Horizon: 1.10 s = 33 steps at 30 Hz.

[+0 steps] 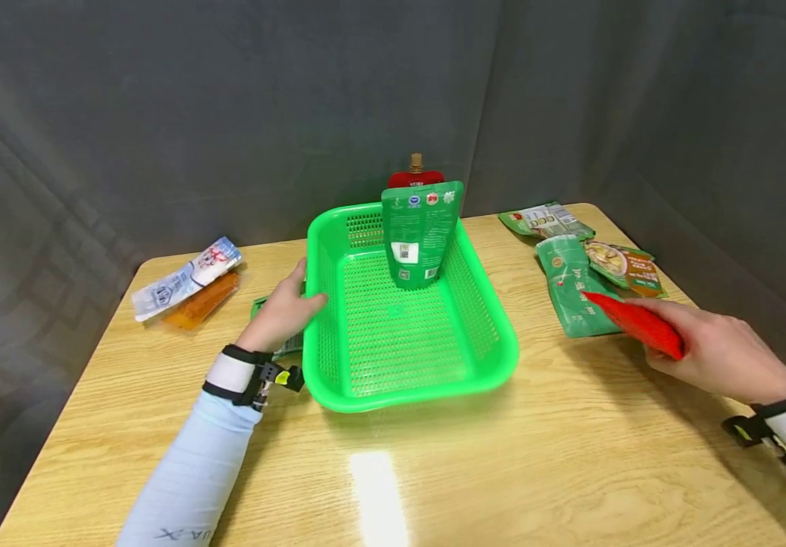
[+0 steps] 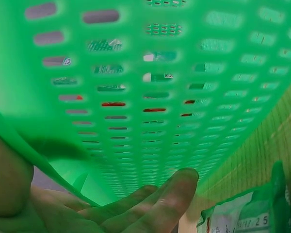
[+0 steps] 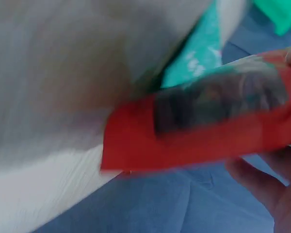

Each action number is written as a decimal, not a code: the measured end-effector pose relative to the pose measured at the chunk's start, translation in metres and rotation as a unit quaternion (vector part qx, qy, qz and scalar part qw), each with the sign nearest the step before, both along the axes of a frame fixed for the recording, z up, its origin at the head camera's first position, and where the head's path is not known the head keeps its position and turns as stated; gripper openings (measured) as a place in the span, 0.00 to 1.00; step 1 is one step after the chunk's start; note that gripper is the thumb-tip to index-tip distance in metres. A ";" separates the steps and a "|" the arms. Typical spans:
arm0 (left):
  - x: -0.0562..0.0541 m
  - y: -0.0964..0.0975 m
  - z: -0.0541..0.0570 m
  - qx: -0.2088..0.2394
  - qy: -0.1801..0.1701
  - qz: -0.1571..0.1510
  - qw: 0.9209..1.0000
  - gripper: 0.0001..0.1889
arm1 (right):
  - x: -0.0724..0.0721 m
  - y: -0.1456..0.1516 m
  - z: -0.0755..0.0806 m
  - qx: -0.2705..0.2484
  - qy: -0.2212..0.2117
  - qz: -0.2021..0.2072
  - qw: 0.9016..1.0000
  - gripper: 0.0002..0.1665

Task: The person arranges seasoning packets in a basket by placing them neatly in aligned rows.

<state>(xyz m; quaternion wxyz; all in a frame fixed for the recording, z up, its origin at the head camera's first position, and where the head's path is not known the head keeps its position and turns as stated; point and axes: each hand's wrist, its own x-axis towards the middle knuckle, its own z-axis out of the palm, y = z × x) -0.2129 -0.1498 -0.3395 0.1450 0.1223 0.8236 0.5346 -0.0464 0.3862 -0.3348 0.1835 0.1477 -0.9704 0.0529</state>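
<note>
Presently my right grip (image 1: 701, 346) is closed around a red pouch (image 1: 632, 319); my left grip (image 1: 283, 308), fingers straight, presses the green basket (image 1: 496, 357) wall beside it.

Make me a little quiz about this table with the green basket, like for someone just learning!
1. True or false: the right hand holds a red pouch.
2. What stands upright inside the basket? A: a green pouch, B: an orange packet, C: a cup.
3. Fill in: the left hand rests against the basket's ____ side.

Key: 1 true. 2 A, the green pouch leans at the far wall. 3 left.
</note>
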 end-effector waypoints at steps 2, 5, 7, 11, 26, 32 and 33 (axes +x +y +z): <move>0.001 0.000 0.001 0.001 0.000 0.000 1.000 0.43 | -0.002 -0.001 0.005 -0.032 0.012 -0.012 0.999 0.44; 0.002 0.001 0.003 0.000 -0.001 0.000 1.000 0.43 | -0.006 -0.001 0.010 -0.074 0.036 -0.015 0.997 0.41; 0.002 0.001 0.003 -0.003 -0.002 0.001 1.000 0.43 | -0.009 -0.003 0.013 -0.135 0.030 -0.010 0.990 0.41; 0.002 0.001 0.003 -0.003 -0.001 0.002 1.000 0.43 | -0.016 -0.012 0.019 -0.335 0.003 -0.019 0.942 0.42; 0.000 0.001 0.003 0.006 -0.003 -0.001 1.000 0.43 | -0.055 -0.060 0.056 -0.713 -0.006 0.108 0.693 0.35; 0.001 0.002 0.003 0.001 0.000 0.000 1.000 0.44 | -0.073 -0.074 0.087 -0.712 0.010 0.141 0.688 0.37; 0.001 0.002 0.003 -0.002 0.002 0.000 1.000 0.44 | -0.075 -0.076 0.091 -0.711 0.009 0.132 0.690 0.37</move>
